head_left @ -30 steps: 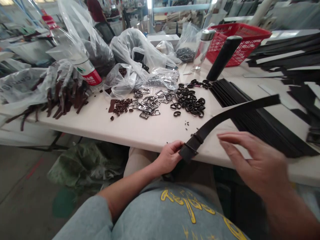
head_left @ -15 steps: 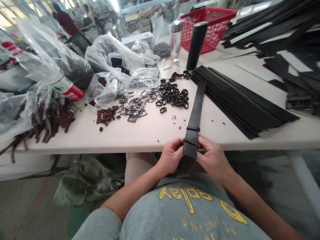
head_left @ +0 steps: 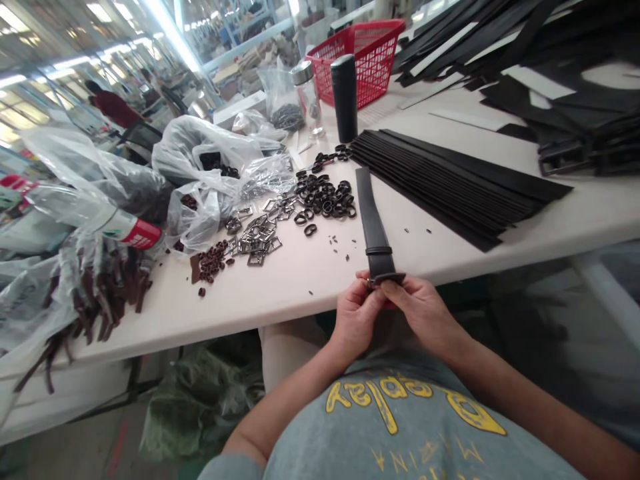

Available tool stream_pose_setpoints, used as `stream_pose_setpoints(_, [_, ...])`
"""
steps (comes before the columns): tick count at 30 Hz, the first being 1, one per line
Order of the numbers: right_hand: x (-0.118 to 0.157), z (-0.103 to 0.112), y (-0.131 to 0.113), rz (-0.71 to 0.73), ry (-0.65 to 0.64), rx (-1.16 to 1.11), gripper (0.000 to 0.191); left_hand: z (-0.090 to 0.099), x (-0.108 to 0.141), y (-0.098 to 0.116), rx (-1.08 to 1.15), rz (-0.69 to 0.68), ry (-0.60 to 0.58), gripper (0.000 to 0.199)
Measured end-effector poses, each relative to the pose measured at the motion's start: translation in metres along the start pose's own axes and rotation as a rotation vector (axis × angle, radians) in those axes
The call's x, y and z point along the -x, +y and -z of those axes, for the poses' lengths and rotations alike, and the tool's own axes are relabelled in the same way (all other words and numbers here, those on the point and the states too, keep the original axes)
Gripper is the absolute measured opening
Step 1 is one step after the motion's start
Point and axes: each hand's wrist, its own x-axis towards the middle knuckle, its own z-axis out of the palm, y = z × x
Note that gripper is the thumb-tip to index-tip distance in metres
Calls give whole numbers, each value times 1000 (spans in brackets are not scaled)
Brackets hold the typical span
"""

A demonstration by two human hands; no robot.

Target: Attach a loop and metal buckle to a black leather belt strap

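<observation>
Pinching the flat black leather-like strap (head_left: 371, 213) by one end, left hand (head_left: 356, 317) and right hand (head_left: 423, 307) adjoin the pale smooth table's near edge, strap axis running away from both.

Grey-blue short-sleeved T-shirt (head_left: 310, 433) with yellow lettering (head_left: 386, 408), worn with pale trousers (head_left: 290, 348)
The T-shirt fills the view at 6 o'clock in muted, plain cloth, its left sleeve (head_left: 231, 468) at 7 o'clock. The lettering, at 5 o'clock, is large, rounded and dark-outlined, and stands upside down; thin yellow capitals (head_left: 431, 457) run below it, partly cut off by the lower edge. The beige trousers show between 6 and 7 o'clock. Both forearms (head_left: 300, 392) are bare.
</observation>
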Motion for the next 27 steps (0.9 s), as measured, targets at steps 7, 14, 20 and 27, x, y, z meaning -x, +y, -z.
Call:
stream_pose_setpoints(7, [-3, -6, 0, -26, 121, -95, 34, -4, -1, -7, 35, 13, -8, 37])
stream_pose_setpoints(14, [-13, 7, -8, 79, 165, 89, 43, 15, -2, 12, -131, -33, -36, 35])
stream_pose_setpoints(20, [-32, 22, -14, 41, 198, 60, 48, 58, -25, 44, -319, -188, 109, 30])
stream_pose_setpoints(27, [-46, 25, -6, 28, 191, 141, 59, 105, -91, 91, -1092, -461, 193, 8])
